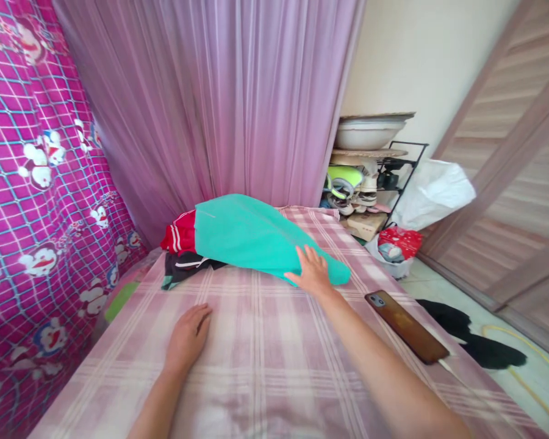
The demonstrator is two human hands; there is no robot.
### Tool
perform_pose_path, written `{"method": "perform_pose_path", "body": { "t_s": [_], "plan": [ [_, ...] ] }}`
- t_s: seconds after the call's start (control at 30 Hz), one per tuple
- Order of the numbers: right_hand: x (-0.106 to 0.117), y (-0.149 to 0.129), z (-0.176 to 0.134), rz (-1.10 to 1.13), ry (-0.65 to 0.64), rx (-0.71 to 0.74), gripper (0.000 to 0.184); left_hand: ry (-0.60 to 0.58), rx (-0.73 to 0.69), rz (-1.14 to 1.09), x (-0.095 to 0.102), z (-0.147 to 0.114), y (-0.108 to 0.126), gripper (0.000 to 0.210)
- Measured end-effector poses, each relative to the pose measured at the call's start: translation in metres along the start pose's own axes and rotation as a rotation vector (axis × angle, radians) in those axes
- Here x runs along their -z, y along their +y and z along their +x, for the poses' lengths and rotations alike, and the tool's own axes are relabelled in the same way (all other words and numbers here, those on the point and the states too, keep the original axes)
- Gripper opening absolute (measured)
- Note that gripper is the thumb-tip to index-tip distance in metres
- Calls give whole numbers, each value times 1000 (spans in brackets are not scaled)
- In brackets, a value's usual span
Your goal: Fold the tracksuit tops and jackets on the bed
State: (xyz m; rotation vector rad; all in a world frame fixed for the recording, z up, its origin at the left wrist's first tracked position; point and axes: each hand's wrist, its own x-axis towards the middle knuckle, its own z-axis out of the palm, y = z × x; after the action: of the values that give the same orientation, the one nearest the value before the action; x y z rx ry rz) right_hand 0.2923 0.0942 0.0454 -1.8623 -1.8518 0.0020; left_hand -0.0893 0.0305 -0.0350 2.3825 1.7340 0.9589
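Note:
A teal cloth or garment (251,235), folded and bulging, lies across the far part of the bed. My right hand (313,270) rests on its right end, palm down, with the fingers spread. Under its left end, a red garment with white stripes (179,235) and a dark garment with a white stripe (190,266) stick out. My left hand (190,338) lies on the plaid bedsheet (260,353), nearer to me and apart from the clothes. Its fingers are curled in, and nothing shows in them.
A phone (407,326) with a white cable lies at the bed's right side. Beyond that edge are black slippers (471,335), bags (398,244) and a rack (409,177) with shoes and a basin. A purple curtain (219,103) hangs behind, a pink patterned cloth (41,201) at left.

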Motion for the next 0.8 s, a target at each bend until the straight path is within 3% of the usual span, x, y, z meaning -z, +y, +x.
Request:
{"method": "perform_pose_path", "body": {
  "t_s": [0.13, 0.2, 0.27, 0.37, 0.43, 0.5, 0.57, 0.67, 0.73, 0.8],
  "plan": [
    [-2, -24, 17, 12, -110, -40, 33, 0, 10, -14, 1, 0, 2, 34],
    [7, -25, 17, 54, -158, -21, 26, 9, 31, -26, 2, -1, 3, 34],
    [21, -19, 8, 151, -271, 105, 23, 33, 80, -41, 2, -2, 4, 36],
    [48, 8, -13, 384, -598, 290, 26, 117, 189, -55, 6, -4, 5, 43],
    [69, 37, -25, 414, -836, 240, 28, 177, 255, -57, 8, -4, 5, 47],
    [91, 64, -30, 361, -932, 124, 28, 214, 297, -57, 9, -4, 4, 50],
    [111, 78, -30, 359, -865, 53, 33, 228, 305, -59, 8, -3, 3, 52],
    [120, 65, -16, 470, -619, 105, 64, 234, 285, -60, 4, -1, 2, 55],
    [107, 41, 0, 488, -448, 167, 74, 226, 275, -57, 3, -1, 2, 57],
    [81, 18, 18, 460, -281, 132, 76, 214, 276, -55, 3, -1, 2, 59]
  ]
}}
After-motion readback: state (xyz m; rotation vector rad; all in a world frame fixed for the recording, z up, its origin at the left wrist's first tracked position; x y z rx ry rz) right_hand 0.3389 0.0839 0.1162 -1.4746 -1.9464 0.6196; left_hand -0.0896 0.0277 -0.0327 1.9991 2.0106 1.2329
